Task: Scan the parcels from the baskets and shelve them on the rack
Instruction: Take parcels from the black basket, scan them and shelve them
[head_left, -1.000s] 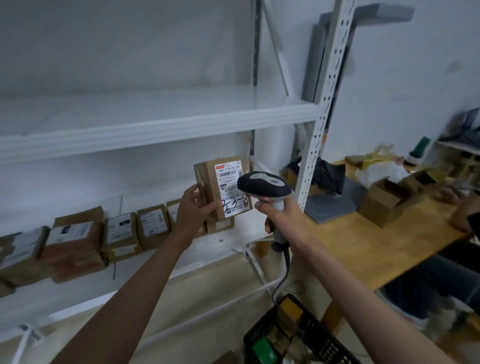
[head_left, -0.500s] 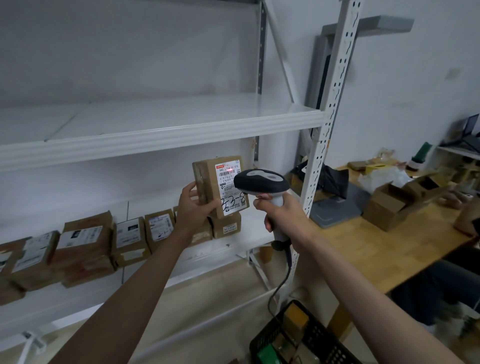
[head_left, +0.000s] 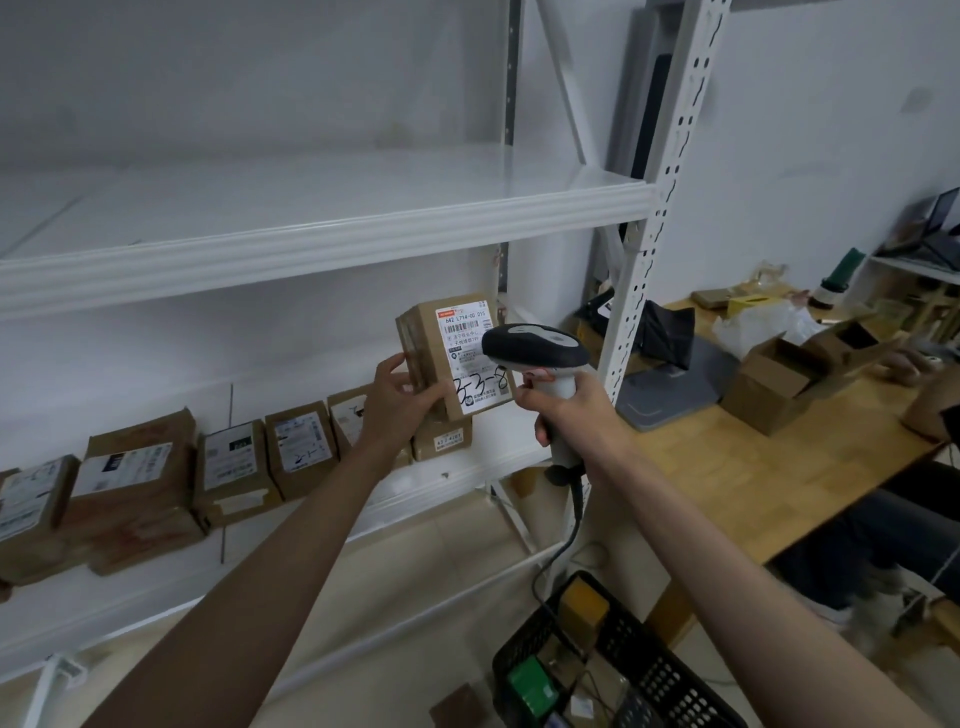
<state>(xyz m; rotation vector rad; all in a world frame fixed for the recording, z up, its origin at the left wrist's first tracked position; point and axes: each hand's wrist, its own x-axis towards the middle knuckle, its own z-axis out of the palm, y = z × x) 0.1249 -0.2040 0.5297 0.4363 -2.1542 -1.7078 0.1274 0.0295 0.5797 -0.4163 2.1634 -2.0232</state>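
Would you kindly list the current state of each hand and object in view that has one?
Left hand: grips the held parcel.
Held parcel: upright, label facing the camera.
Right hand: grips the scanner.
Scanner: aimed at the label.
Shelved parcels: standing in a row.
Basket: holds items.
Upper shelf: nothing visible on it.
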